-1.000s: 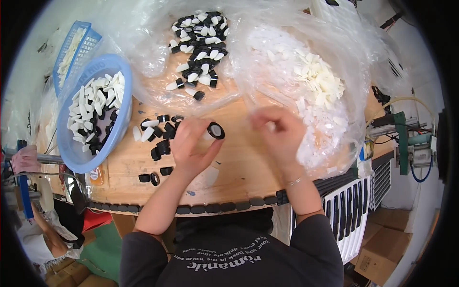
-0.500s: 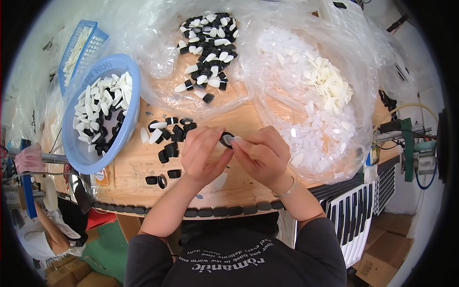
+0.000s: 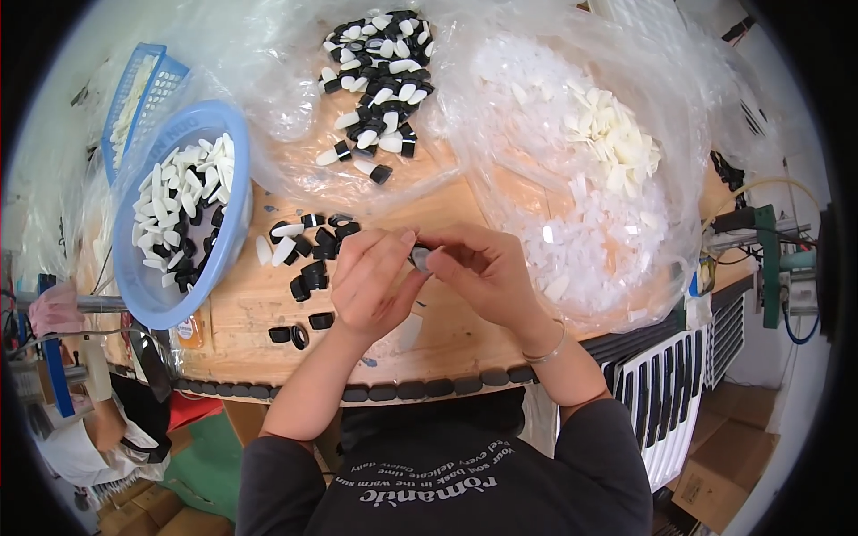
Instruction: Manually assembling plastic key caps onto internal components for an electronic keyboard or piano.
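Note:
A small black ring-shaped cap (image 3: 418, 257) with a pale grey face sits between my two hands over the middle of the table. My left hand (image 3: 368, 284) pinches it from the left, its fingers curled. From the right, my right hand (image 3: 483, 275) closes on the same cap, thumb against its face and index finger bent above; the fingers partly hide it. Loose black caps (image 3: 313, 275) lie on the wood beside my left hand, with a few white oval pieces (image 3: 264, 250) among them. A translucent flat piece (image 3: 410, 330) rests below my hands.
At left stands a blue basin (image 3: 134, 295) of white and black pieces, with a blue basket (image 3: 168, 87) behind it. A pile of black caps with white tabs (image 3: 380, 80) lies at the back. Clear plastic sheeting (image 3: 509, 179) holds white and cream pieces (image 3: 617, 134) at right.
My right hand has turned a little around the cap, and its thumb now covers more of the face. My left hand keeps its pinch. The whole view has shifted slightly.

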Demonstrator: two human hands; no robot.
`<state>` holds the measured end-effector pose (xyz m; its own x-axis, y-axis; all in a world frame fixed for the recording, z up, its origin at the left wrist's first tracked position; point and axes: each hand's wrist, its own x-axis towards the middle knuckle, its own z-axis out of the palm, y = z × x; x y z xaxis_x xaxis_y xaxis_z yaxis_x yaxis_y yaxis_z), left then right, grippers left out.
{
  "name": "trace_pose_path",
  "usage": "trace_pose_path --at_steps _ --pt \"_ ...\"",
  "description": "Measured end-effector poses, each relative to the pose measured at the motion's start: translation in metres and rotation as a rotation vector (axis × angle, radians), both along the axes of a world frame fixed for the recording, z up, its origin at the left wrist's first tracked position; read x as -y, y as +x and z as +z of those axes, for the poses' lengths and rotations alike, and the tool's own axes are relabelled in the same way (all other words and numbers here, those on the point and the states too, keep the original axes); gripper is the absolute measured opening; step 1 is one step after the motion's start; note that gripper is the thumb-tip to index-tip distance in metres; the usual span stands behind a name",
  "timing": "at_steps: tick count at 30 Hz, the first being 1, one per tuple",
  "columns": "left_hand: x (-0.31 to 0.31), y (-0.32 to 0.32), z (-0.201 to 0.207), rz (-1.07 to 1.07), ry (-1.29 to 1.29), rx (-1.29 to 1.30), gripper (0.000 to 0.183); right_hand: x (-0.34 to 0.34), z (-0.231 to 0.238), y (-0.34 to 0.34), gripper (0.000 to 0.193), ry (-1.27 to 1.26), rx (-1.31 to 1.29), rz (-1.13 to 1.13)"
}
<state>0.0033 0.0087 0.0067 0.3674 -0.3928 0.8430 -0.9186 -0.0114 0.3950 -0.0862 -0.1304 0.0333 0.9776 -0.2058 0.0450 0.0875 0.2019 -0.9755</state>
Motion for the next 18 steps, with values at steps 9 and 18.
trace_pose_path --at_steps 9,18 --pt "0.0 -0.004 -0.007 -0.078 0.011 -0.179 0.036 -0.003 0.001 0.002 0.011 -0.636 0.191 -0.266" --pt "0.0 -0.004 -0.012 -0.334 -0.197 -0.711 0.033 0.011 -0.003 0.004 0.02 0.142 -0.067 0.039"
